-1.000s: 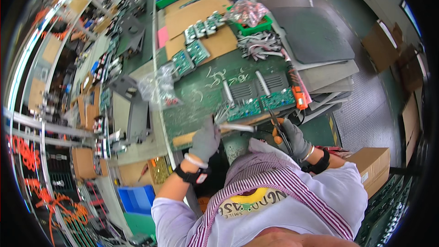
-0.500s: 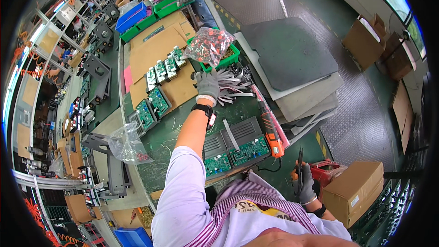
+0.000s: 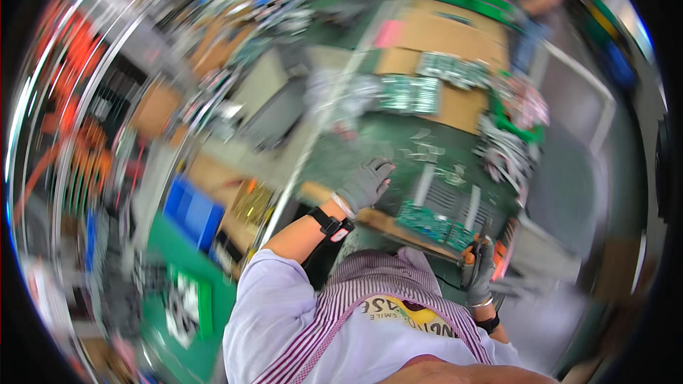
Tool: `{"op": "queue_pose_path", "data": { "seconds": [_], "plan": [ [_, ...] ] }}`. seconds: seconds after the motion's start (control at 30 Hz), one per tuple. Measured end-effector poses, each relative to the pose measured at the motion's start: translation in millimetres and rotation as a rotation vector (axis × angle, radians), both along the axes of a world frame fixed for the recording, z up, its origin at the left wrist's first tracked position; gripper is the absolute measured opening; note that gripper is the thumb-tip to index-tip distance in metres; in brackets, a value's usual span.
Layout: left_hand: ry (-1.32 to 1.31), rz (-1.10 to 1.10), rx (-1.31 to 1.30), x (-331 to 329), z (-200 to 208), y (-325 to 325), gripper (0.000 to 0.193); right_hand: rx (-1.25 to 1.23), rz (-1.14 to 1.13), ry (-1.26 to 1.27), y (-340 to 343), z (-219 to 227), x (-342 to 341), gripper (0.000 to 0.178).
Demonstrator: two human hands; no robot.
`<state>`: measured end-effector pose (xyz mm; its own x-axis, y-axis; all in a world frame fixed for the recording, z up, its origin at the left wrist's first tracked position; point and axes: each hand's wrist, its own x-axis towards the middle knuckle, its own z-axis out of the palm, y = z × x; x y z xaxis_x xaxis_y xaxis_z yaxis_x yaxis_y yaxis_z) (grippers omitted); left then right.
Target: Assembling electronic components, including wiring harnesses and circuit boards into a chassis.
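My left hand (image 3: 366, 183), in a grey glove, is over the near left part of the green bench, left of two dark housings. Its fingers are stretched out and nothing shows in them. The dark housings (image 3: 462, 199) lie side by side with green circuit boards (image 3: 423, 219) along their near edge. A pale flat ribbon cable (image 3: 425, 183) lies on the left housing, another (image 3: 474, 206) on the right one. My right hand (image 3: 480, 270), also gloved, is closed round a slim dark hand tool (image 3: 486, 231) near the bench's front right corner. Blur hides the tool's exact kind.
A pile of ribbon cables (image 3: 505, 153) and a green bin (image 3: 523, 128) with a clear bag are at the bench's right. More boards (image 3: 409, 94) stand on cardboard (image 3: 455, 35). An orange-handled power tool (image 3: 506, 245) lies beside my right hand. Another person (image 3: 544, 0) stands at the far end.
My left hand has come back from the cable pile to the near left. A second ribbon cable now shows on the left housing. The whole view has swung left and blurred.
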<state>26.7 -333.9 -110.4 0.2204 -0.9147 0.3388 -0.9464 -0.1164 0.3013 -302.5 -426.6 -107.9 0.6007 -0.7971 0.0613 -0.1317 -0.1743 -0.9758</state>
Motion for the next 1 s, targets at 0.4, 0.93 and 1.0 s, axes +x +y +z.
{"op": "queue_pose_path", "data": {
  "seconds": [0.4, 0.93, 1.0],
  "plan": [
    [-0.03, 2.004, 0.539, -29.2, 5.2, 593.5, 0.025, 0.104, 0.808, 0.017, 150.0, -16.1, 161.2, 0.043],
    [-0.096, 1.626, 0.575, -40.2, -44.3, 711.4, 0.018, -0.18, 0.953, 0.123, 282.2, 49.4, 196.4, 0.04],
    [0.076, 1.657, 0.55, -43.3, -12.0, 696.5, 0.025, -0.302, 0.944, 0.164, 283.3, 64.2, 196.5, 0.039]
  ]
}}
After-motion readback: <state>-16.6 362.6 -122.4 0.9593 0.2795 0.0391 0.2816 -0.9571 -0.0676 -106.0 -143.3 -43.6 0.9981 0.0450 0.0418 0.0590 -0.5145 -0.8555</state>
